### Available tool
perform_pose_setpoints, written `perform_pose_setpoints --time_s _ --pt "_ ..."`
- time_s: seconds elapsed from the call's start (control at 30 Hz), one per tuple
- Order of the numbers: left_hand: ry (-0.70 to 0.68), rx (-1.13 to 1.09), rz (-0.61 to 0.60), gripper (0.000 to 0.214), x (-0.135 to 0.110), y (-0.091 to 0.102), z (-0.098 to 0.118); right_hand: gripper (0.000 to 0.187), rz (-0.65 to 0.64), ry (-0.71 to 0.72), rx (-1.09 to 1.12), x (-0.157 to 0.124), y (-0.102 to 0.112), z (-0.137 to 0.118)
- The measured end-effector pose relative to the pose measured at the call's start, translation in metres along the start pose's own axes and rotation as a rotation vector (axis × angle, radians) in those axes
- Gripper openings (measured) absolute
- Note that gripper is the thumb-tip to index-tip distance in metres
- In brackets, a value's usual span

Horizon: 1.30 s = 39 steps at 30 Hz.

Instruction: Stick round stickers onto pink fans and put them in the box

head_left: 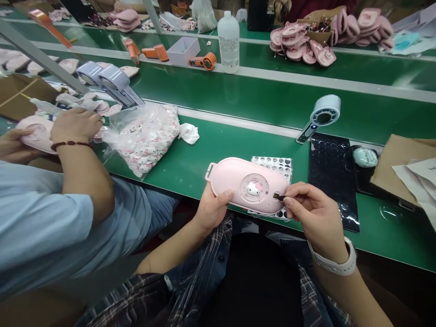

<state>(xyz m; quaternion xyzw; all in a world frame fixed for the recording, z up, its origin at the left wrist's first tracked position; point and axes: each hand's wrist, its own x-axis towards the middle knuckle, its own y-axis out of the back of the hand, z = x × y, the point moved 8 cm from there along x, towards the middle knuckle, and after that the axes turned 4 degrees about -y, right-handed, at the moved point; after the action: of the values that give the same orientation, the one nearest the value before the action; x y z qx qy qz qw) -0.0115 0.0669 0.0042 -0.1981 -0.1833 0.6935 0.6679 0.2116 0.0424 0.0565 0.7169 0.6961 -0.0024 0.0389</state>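
Note:
My left hand (211, 210) grips the near left end of a pink oval case (235, 181) with a cat-face badge in a clear round window. The case rests at the front edge of the green table (238, 136). My right hand (315, 213) is closed in a pinch on a small dark tool (279, 197), whose tip touches a tiny dark sticker on the case's right end. Under the case lies a white sheet of dark round stickers (272, 162).
A co-worker in a light blue shirt (44, 227) sits at my left, hands on a pink part. A clear bag of cat-face badges (146, 136) lies beside them. A black sticker sheet (332, 175), a pale blue handheld fan (322, 116), brown cardboard (402, 159) and a white bottle (228, 41) stand around.

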Motion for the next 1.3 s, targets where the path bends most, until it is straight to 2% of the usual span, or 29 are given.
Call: perform_pose_setpoints --time_s 0.1,0.47,0.77,1.07,1.3 --pt "-0.009 0.010 -0.029 0.069 -0.0017 -0.0014 -0.0003 0.017 0.014 -0.006 -0.018 -0.0006 -0.0002 0.0005" --pt "-0.004 0.002 -0.040 0.072 -0.0058 -0.0065 -0.0003 0.009 0.066 0.007 -0.073 -0.0031 0.0035 -0.0005" --pt "0.004 -0.022 -0.035 0.063 -0.0057 -0.0060 -0.0054 0.012 0.074 0.040 -0.186 -0.0031 0.0062 -0.0039" --pt "0.027 0.016 -0.030 0.076 -0.0048 -0.0056 -0.0061 0.013 0.055 0.020 -0.235 -0.0021 0.0055 -0.0002" --pt "0.024 -0.017 -0.021 0.068 -0.0053 -0.0048 -0.0066 0.011 0.042 0.017 -0.263 -0.0008 0.0036 -0.0001"
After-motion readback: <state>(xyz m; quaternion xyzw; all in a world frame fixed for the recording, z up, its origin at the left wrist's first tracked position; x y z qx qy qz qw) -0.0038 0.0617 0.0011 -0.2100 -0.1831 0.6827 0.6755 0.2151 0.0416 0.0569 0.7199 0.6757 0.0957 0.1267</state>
